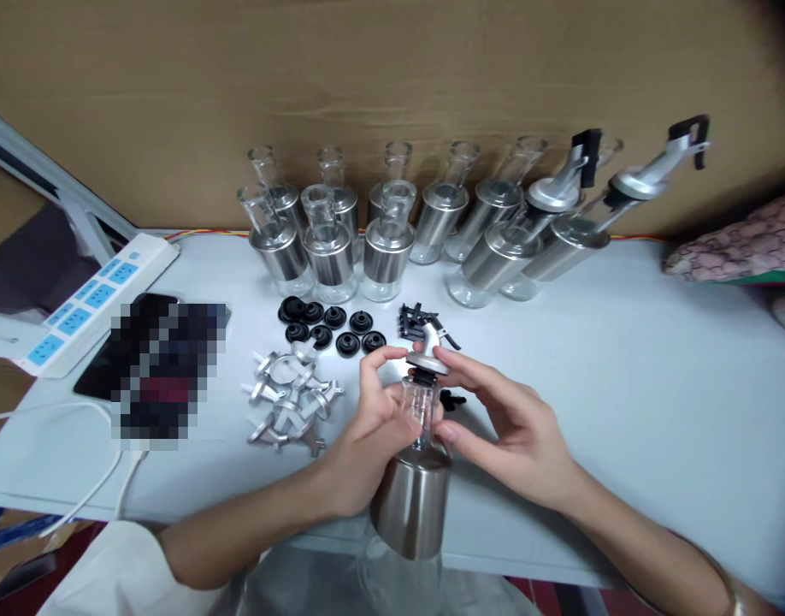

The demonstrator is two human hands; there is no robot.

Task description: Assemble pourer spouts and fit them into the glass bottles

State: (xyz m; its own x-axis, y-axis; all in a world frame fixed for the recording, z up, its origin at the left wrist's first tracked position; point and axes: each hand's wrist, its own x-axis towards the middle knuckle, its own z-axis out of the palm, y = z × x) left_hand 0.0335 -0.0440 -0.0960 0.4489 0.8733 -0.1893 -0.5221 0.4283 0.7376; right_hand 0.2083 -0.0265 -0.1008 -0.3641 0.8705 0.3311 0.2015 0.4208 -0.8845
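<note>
At a pale worktop, the left hand is gripping a steel-sleeved clear-glass bottle, the right hand holding its silver, black-stoppered pourer.

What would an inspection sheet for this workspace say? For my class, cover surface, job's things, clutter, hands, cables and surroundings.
Surface: pale table
Job's things: held bottle, spout at its mouth; standing bottles, two with spouts; round black stoppers; piled silver parts; black levers
Clutter: dark device, partly blurred, beside power strip
Hands: left hand gripping the bottle's neck; right hand at the spout
Cables: white cable by the device; coloured wires at the back
Surroundings: cardboard behind; pink patterned object at right
</note>
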